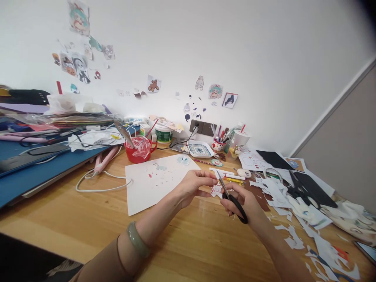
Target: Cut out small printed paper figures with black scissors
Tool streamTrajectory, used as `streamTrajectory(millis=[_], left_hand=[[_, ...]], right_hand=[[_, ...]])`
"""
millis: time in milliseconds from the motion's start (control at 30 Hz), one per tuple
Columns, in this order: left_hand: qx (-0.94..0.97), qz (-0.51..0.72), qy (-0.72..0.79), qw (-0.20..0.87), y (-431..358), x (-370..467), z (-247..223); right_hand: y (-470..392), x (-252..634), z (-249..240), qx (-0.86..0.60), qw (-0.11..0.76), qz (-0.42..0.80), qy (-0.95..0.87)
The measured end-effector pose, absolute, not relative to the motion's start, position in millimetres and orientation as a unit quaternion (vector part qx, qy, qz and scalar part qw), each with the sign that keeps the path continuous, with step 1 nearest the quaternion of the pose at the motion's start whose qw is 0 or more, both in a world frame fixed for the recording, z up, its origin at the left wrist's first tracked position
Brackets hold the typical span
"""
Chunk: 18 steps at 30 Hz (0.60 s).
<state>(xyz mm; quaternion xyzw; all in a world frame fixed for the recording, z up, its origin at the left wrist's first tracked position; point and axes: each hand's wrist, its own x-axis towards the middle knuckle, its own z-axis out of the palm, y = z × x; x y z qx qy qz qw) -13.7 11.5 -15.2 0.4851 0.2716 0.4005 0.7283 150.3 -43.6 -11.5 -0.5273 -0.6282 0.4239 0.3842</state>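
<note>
Wooden table (188, 243) runs beneath both forearms, with a brown sleeve (104, 260) and a pale green bangle (138, 239) on the left one. Scraps (293, 239) litter the right side, near a phone (367, 250) at the edge.

Just over the table's middle, the left hand (190, 187) pinches a small white cutout (216, 190) with red marks between thumb and fingers. Fingers of the right hand (246, 199) curl round the black handles of the scissors (239, 207), whose blades slant up and left beside the cutout; whether they touch it, I cannot tell.

Left of the hands lies a white sheet (155, 184) with small coloured bits on it. To the right are brown paper (258, 194), a second pair of scissors (302, 188) and black paper (315, 190). Markers (233, 176) lie just beyond the hands.

Farther back stand a red mug (136, 154), a tub (163, 134) whose green label has lettering too small to read, a blue-patterned tray (200, 149), a pen cup (219, 145) and a drink cup (240, 138) with a red straw and a printed cartoon figure. Behind them, the white wall (258, 51) carries a socket (202, 128), a bear picture (153, 85) and other cartoon pictures.
</note>
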Motion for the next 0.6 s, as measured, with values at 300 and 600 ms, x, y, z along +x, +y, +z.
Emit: streamTrajectory(millis=[300, 600], left_hand=[[0.468, 0.408, 0.277, 0.733, 11.8, -12.4, -14.8], [0.464, 0.409, 0.283, 0.733, 10.2, -12.3, -13.8]], right_hand=[[-38.3, 154.0, -25.5, -0.509, 0.384, 0.414, -0.65], [-38.9, 148.7, -25.7, -0.507, 0.394, 0.415, -0.645]])
